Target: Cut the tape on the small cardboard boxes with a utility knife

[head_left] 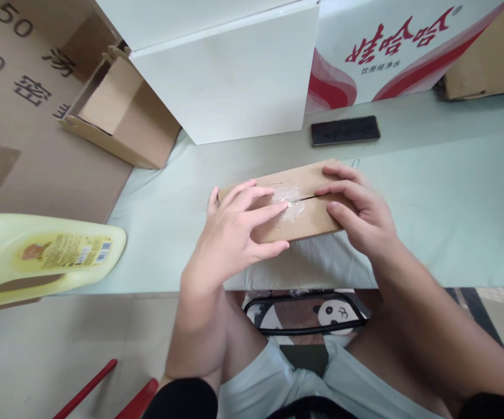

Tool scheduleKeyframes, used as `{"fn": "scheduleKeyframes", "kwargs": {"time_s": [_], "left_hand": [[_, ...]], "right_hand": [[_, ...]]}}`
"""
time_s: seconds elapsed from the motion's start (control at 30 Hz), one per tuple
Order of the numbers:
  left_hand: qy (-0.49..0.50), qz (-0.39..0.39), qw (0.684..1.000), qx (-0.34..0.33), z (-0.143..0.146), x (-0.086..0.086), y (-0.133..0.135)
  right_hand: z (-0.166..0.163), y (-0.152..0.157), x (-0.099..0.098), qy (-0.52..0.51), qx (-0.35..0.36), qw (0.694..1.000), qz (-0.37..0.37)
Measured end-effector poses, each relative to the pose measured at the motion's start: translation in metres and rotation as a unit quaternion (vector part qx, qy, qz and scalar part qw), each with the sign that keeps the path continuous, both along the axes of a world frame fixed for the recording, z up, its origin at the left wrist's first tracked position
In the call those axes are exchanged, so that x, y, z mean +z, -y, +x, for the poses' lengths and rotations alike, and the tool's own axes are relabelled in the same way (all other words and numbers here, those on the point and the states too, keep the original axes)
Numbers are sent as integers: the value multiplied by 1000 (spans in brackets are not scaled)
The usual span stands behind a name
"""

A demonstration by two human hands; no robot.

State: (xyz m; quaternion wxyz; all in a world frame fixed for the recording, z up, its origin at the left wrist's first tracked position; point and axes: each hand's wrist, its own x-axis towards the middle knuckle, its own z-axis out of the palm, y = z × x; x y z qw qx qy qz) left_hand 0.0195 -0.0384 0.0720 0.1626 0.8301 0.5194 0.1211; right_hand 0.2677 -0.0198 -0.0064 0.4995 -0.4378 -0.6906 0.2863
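Observation:
A flat brown cardboard box [298, 234] is between my hands near the table's front edge; whether it rests fully on the table is hidden. Clear tape [293, 208] lies wrinkled across the middle of its seam, and a dark gap shows in the seam to the right. My left hand [241, 224] grips the box's left part from above, fingers spread over the top, index fingertip on the tape and thumb at the near edge. Around the right end, my right hand [361, 203] holds the box with bent fingers and thumb on its top.
Behind the box lies a black phone [345, 131] on the pale green table cover [453, 192]. White boxes [243, 87] and a red-printed carton [365, 70] stand at the back. To the left are an open small carton [134, 122], a large carton [51, 151] and a yellow jug [46, 250].

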Motion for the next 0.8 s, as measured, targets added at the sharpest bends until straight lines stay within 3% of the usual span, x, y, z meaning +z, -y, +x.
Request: {"fn": "scheduleKeyframes", "kwargs": {"time_s": [0.43, 0.8], "left_hand": [[-24, -56, 998, 16, -2, 5, -2], [-26, -44, 999, 0, -2, 4, -3]], "right_hand": [[-1, 2, 4, 14, -3, 1000, -12], [0, 1, 4, 21, -8, 1000, -12]]}}
